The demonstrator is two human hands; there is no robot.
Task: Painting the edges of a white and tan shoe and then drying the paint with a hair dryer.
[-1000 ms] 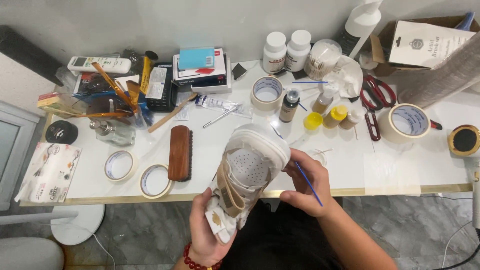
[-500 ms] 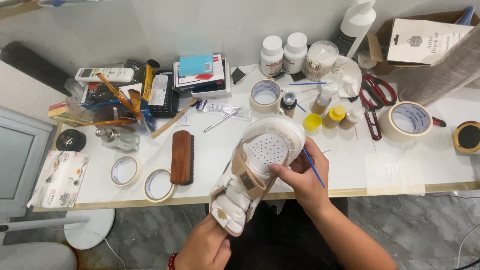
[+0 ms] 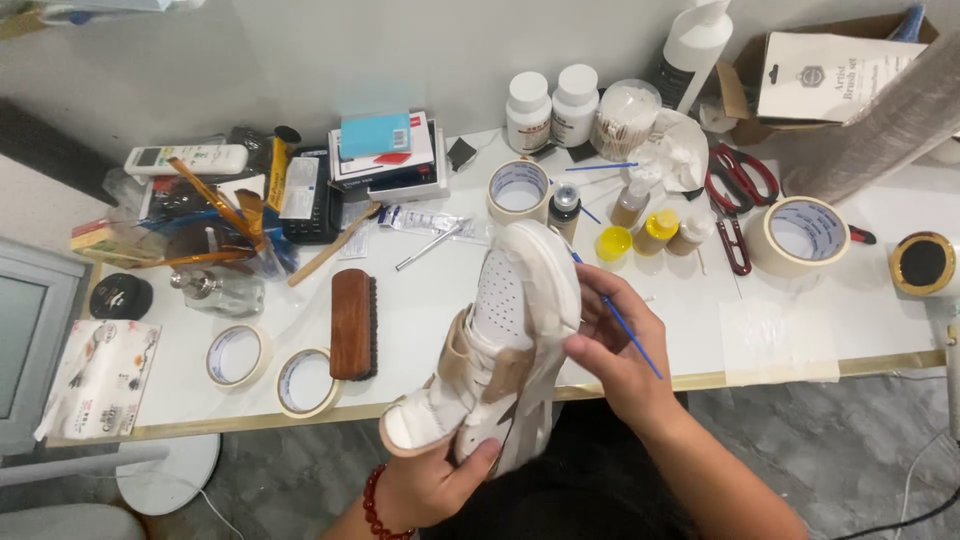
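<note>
Gripping the white sneaker [image 3: 500,340] heel, left hand [image 3: 440,480] aims its toe tableward; right hand [image 3: 620,350] pinches a brush [image 3: 625,325].

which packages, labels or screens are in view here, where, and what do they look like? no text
Cardboard box: table's far right corner, brown, white printed front.
Two pill bottles: far edge, centre, white, pale labels.
Tissue pack: near left corner, flat, white, patterned.
Stacked boxes: far left of centre, flat, blue on top.
Remote: far left, white, small grey display.
Screen: left edge, grey-framed, dark.
</note>
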